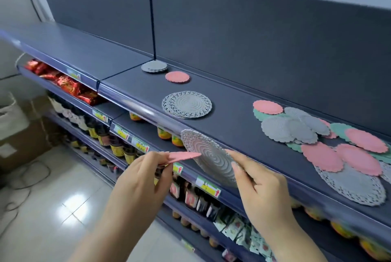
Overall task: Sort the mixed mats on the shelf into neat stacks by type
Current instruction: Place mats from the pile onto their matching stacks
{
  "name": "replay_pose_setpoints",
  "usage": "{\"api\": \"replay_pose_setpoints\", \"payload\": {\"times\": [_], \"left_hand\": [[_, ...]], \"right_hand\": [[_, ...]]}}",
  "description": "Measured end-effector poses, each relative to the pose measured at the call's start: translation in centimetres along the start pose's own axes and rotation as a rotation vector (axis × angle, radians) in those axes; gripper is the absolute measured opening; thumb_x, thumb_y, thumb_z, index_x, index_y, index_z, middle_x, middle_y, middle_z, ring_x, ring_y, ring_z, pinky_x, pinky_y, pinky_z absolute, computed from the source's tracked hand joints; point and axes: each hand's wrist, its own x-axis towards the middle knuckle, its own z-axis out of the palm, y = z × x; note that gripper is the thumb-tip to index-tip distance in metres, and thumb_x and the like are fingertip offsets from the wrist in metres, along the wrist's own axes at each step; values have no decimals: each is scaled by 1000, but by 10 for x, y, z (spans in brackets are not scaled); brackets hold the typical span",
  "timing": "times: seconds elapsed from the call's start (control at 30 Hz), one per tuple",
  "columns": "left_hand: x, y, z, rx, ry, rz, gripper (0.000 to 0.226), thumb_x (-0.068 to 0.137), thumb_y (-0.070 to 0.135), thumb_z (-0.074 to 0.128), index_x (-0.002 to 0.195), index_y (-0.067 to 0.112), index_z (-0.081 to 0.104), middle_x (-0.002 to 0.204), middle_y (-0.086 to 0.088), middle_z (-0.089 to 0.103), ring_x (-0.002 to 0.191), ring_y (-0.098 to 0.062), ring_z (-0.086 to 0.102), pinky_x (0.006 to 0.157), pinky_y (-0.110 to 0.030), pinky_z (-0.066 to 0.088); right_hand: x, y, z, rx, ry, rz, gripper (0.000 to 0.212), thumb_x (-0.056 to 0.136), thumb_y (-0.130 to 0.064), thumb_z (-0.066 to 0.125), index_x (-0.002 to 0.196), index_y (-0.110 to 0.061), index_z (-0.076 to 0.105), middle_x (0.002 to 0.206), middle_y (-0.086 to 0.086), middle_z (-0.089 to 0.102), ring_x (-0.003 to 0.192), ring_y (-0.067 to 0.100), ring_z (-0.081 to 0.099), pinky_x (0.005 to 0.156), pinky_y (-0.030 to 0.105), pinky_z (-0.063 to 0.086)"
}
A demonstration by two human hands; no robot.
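My left hand (146, 175) pinches a small pink scalloped mat (183, 156), seen edge-on, in front of the top shelf's edge (148, 111). My right hand (260, 190) holds a large grey lace mat (209, 156), tilted, just before the shelf. On the shelf lie three sorted spots: a stack of small grey mats (154, 66) by the divider, a pink mat stack (177, 77), and a stack of large grey lace mats (187, 104). To the right sprawls a mixed pile (330, 141) of pink, green and grey mats, with one large grey lace mat (351, 185) under it.
A thin upright divider (152, 16) splits the shelf at the back. Lower shelves hold red packets (63, 82), bottles and jars (118, 145) with yellow price tags. A cardboard box (19, 132) and cables sit on the tiled floor at left.
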Motion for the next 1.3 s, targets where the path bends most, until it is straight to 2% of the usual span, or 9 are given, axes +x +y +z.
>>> {"api": "replay_pose_setpoints", "payload": {"times": [0.2, 0.37, 0.5, 0.63, 0.8, 0.97, 1.07, 1.2, 1.3], "left_hand": [[19, -25, -12, 2, 49, 26, 24, 89, 26, 49, 98, 10, 66, 84, 17, 56, 74, 5, 40, 70, 4, 31], [50, -56, -6, -20, 82, 112, 31, 90, 22, 47, 105, 6, 68, 100, 12, 61, 89, 6, 50, 86, -1, 35], [90, -90, 2, 0, 118, 163, 30, 90, 19, 48, 100, 3, 71, 103, 7, 64, 102, -7, 58, 92, -15, 43], [140, -121, 7, 16, 104, 189, 30, 90, 20, 47, 98, 4, 71, 103, 8, 64, 102, -6, 57, 95, -9, 37], [187, -156, 14, 37, 95, 168, 31, 90, 20, 47, 99, 4, 71, 105, 4, 66, 102, -6, 57, 97, -10, 36], [215, -182, 32, 45, 80, 150, 30, 90, 19, 48, 98, 3, 71, 103, 4, 66, 101, -8, 57, 96, -12, 39], [231, -192, 45, -6, 53, 168, 29, 91, 19, 47, 98, 2, 71, 103, 1, 67, 101, -10, 58, 95, -17, 41], [257, -211, 59, -52, 22, 176, 28, 90, 18, 48, 100, 3, 70, 104, 6, 64, 100, -9, 58, 95, -13, 39], [281, -228, 73, -94, -42, 225, 27, 90, 19, 48, 101, 9, 70, 105, 15, 61, 101, -5, 57, 93, -9, 37]], "right_hand": [[29, -15, 27, 140, -47, 153, 41, 89, -19, 55, 92, -59, 56, 82, -28, 67, 66, 1, 60, 63, 7, 43], [66, -5, 56, 227, -31, 270, 33, 89, -14, 56, 97, -45, 60, 78, -26, 68, 83, 16, 58, 62, 7, 43], [108, 13, 78, 243, -1, 343, 21, 90, -15, 54, 101, -26, 69, 80, -27, 67, 72, -6, 59, 64, 0, 39], [158, 27, 98, 218, 54, 369, 23, 90, -17, 54, 95, -37, 66, 69, -29, 64, 64, -6, 54, 60, 1, 38], [211, 44, 127, 116, 52, 308, 33, 89, -9, 56, 104, -38, 61, 91, -31, 63, 95, 6, 55, 72, 17, 43], [227, 54, 157, -279, -163, 127, 41, 79, 8, 61, 109, -19, 69, 102, -1, 71, 87, 0, 64, 82, 9, 44], [222, 45, 167, -451, -344, 95, 39, 71, 3, 63, 101, -21, 71, 83, -4, 73, 67, 14, 68, 56, 22, 49], [218, 37, 175, -534, -725, 261, 46, 89, -13, 37, 128, -36, 44, 131, -10, 53, 116, 12, 53, 93, 26, 43], [221, 36, 181, -564, -715, 414, 52, 86, -11, 34, 129, -40, 40, 144, -12, 39, 127, 10, 43, 99, 23, 40]]}}
